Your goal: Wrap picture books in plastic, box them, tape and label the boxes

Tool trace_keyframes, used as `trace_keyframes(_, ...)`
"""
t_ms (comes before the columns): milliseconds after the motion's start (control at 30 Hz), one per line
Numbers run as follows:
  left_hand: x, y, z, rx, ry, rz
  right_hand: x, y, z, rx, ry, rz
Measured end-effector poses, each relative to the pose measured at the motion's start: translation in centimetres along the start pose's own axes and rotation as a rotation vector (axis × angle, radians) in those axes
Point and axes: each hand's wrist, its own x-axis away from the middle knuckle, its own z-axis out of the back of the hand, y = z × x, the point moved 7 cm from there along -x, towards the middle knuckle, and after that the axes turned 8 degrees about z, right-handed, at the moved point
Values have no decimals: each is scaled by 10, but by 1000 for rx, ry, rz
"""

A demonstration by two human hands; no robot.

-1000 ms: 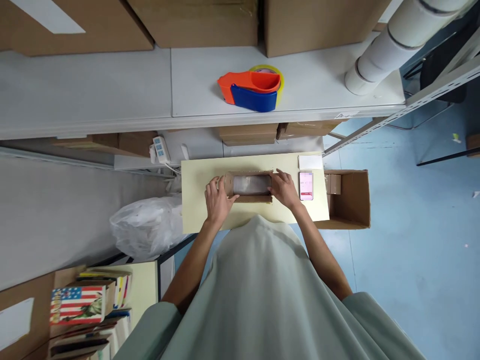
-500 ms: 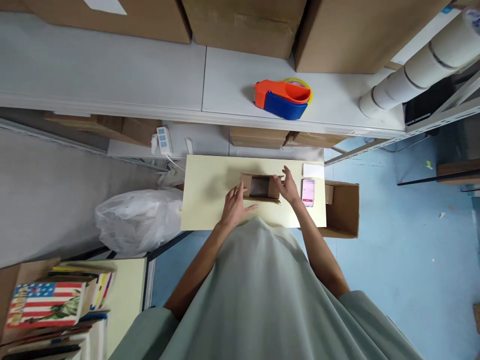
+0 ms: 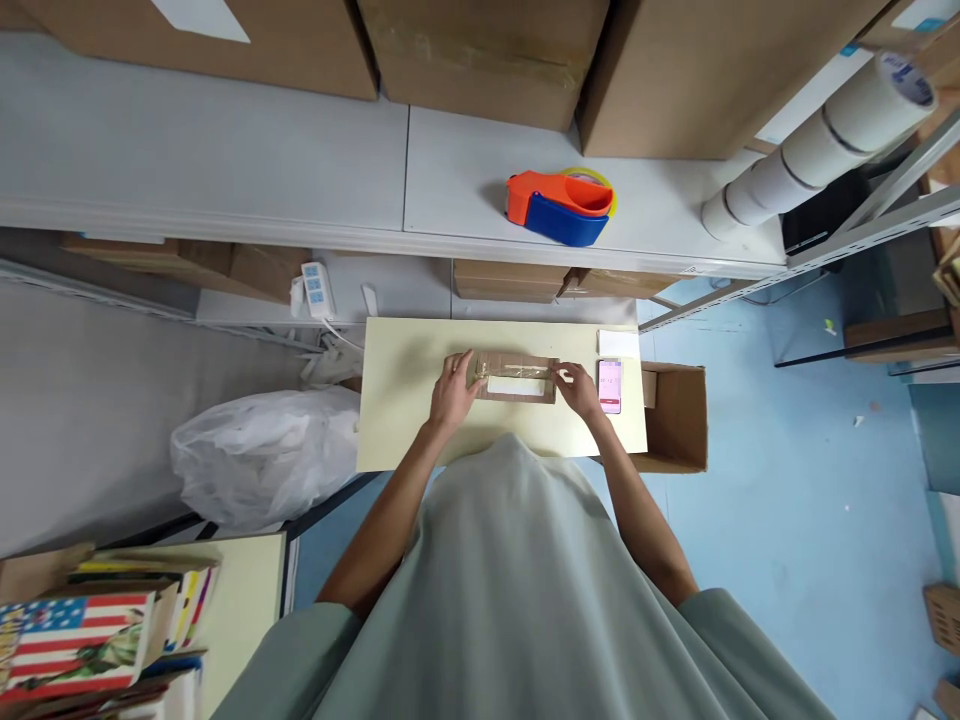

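Observation:
A small cardboard box (image 3: 517,367) lies on the pale yellow table (image 3: 405,425), its upper face showing brown flaps, shiny tape and a white label. At its left end, my left hand (image 3: 453,391) grips the edge between thumb and fingers. My right hand (image 3: 577,388) pinches the box's right end with bent fingers. To the right of that hand lies a phone (image 3: 610,386) with a lit pink screen, and a white paper stack (image 3: 619,343) sits just above it.
A shelf (image 3: 300,150) behind the table holds an orange and blue tape dispenser (image 3: 562,208), tape rolls (image 3: 825,145) and large cartons (image 3: 480,60). An open carton (image 3: 679,418) stands right of the table, a plastic bag (image 3: 266,455) left. Books (image 3: 82,640) fill the lower left.
The box showed its open inside before; now a closed, taped face with a label is up. Both hands have closed on its ends, and the view has shifted slightly.

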Motion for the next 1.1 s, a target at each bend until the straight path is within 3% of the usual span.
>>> trace_keyframes(200, -3, -6, -9, 105, -110, 148, 26, -3, -15, -140, 17, -36)
trace_keyframes(433, 27, 7, -9, 73, -77, 248, 42, -13, -1, -80, 79, -37)
trace_keyframes(533, 40, 13, -17, -14, -93, 286, 47, -14, 1, -21, 69, -39)
trace_keyframes(667, 56, 16, -32, -166, -118, 354, 52, -12, -11, 191, -44, -61)
trace_keyframes(900, 76, 24, -63, -226, -109, 161, 51, -12, -36, 538, -236, 41)
trace_keyframes(1000, 78, 23, -71, -254, -102, 139, 51, -9, -42, 542, -242, 109)
trace_keyframes(1100, 75, 24, -72, -249, -109, 145, 50, 0, -41, 408, -188, 111)
